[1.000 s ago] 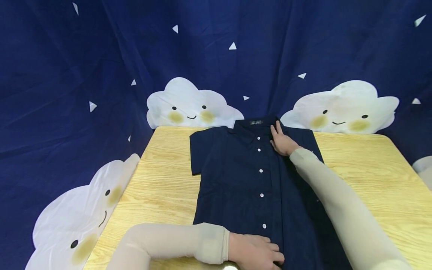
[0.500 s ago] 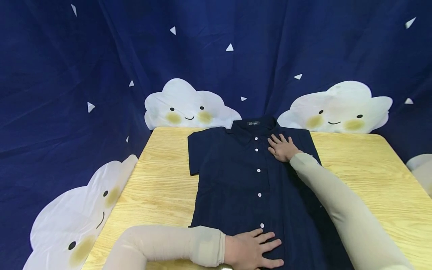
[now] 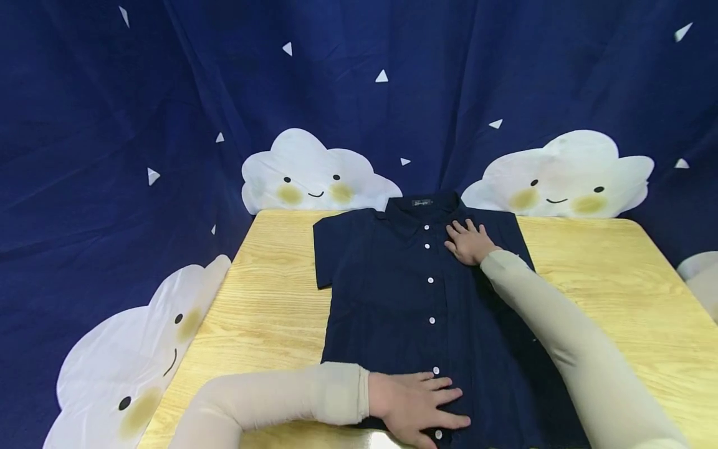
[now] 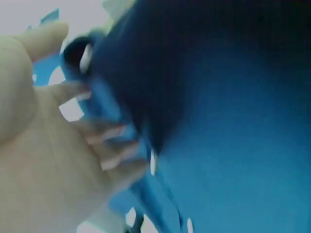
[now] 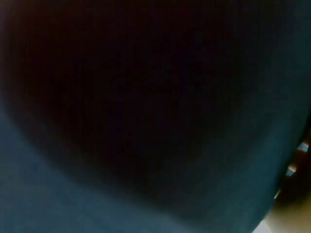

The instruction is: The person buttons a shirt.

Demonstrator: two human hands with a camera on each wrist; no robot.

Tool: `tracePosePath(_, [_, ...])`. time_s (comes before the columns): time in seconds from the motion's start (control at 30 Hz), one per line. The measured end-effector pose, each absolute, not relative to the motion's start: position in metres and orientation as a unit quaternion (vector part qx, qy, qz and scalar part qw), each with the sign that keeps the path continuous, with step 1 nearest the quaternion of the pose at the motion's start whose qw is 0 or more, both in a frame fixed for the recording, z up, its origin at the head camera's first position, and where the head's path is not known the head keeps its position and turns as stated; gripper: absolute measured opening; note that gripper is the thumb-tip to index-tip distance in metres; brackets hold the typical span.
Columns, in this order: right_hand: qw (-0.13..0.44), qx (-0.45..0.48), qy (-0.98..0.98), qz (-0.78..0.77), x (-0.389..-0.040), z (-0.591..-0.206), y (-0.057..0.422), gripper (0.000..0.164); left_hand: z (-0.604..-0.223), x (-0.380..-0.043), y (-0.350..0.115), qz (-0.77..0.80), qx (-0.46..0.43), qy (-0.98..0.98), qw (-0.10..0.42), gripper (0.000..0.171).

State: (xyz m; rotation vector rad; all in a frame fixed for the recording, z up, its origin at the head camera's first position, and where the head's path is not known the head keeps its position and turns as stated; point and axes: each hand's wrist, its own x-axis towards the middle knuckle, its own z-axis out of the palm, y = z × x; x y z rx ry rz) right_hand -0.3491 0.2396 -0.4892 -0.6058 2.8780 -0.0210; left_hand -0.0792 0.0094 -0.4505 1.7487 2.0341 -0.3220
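A navy short-sleeved button-up shirt (image 3: 387, 299) lies face up and spread out, its collar (image 3: 401, 215) at the far edge and a row of white buttons down its front. My left hand (image 3: 415, 405) rests on the lower front with fingers spread, near the lower buttons. In the left wrist view the left hand (image 4: 63, 136) shows its palm side and straight fingers against the blurred cloth. Up by the collar, my right hand (image 3: 470, 243) lies with spread fingers on the chest, just right of the placket. Dark cloth (image 5: 146, 121) fills most of the right wrist view.
Under the shirt is a light wood-grain table (image 3: 269, 293), showing on both sides. Behind it hangs a dark blue curtain (image 3: 336, 75) printed with white smiling clouds (image 3: 314, 165) and small triangles.
The right hand has come down from the collar to the chest, fingers now spread. The left hand's fingers have gone from bent to spread flat. The front edge now lies flat along the buttons.
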Motion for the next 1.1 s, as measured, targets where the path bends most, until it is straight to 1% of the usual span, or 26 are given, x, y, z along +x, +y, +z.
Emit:
tracePosePath(0.1, [0.085, -0.206, 0.975, -0.014, -0.343, -0.485, 0.238, 0.056, -0.435, -0.106, 0.004, 0.008, 0.603, 0.761, 0.240, 0.053])
tracePosePath(0.13, [0.079, -0.207, 0.975, -0.018, -0.342, -0.482, 0.237, 0.056, -0.431, -0.117, 0.001, 0.045, 0.589, 0.772, 0.235, 0.048])
tracePosePath(0.23, [0.060, -0.211, 0.975, -0.025, -0.338, -0.474, 0.235, 0.055, -0.423, -0.146, -0.009, 0.111, 0.545, 0.807, 0.198, 0.034])
tracePosePath(0.37, [0.051, -0.212, 0.975, -0.028, -0.331, -0.468, 0.233, 0.055, -0.421, -0.179, -0.023, 0.126, 0.479, 0.852, 0.170, 0.028])
tracePosePath(0.57, [0.056, -0.199, 0.978, -0.029, -0.318, -0.466, 0.239, 0.052, -0.430, -0.218, -0.038, 0.098, 0.388, 0.903, 0.156, 0.026])
tracePosePath(0.63, [0.054, -0.197, 0.978, -0.034, -0.315, -0.465, 0.242, 0.052, -0.435, -0.229, -0.042, 0.088, 0.349, 0.920, 0.153, 0.031])
tracePosePath(0.67, [0.055, -0.197, 0.978, -0.037, -0.313, -0.465, 0.243, 0.052, -0.439, -0.234, -0.045, 0.084, 0.324, 0.930, 0.154, 0.036])
tracePosePath(0.8, [0.073, -0.189, 0.978, -0.051, -0.308, -0.466, 0.248, 0.055, -0.453, -0.250, -0.057, 0.052, 0.213, 0.961, 0.170, 0.069])
tracePosePath(0.9, [0.108, -0.182, 0.976, -0.055, -0.305, -0.470, 0.251, 0.063, -0.464, -0.257, -0.066, 0.019, 0.153, 0.968, 0.199, 0.088])
tracePosePath(1.0, [0.140, -0.179, 0.972, -0.053, -0.303, -0.475, 0.254, 0.073, -0.471, -0.261, -0.074, 0.001, 0.130, 0.966, 0.225, 0.095])
tracePosePath(1.1, [0.155, -0.173, 0.971, -0.052, -0.302, -0.478, 0.255, 0.080, -0.472, -0.265, -0.078, 0.000, 0.132, 0.964, 0.232, 0.095])
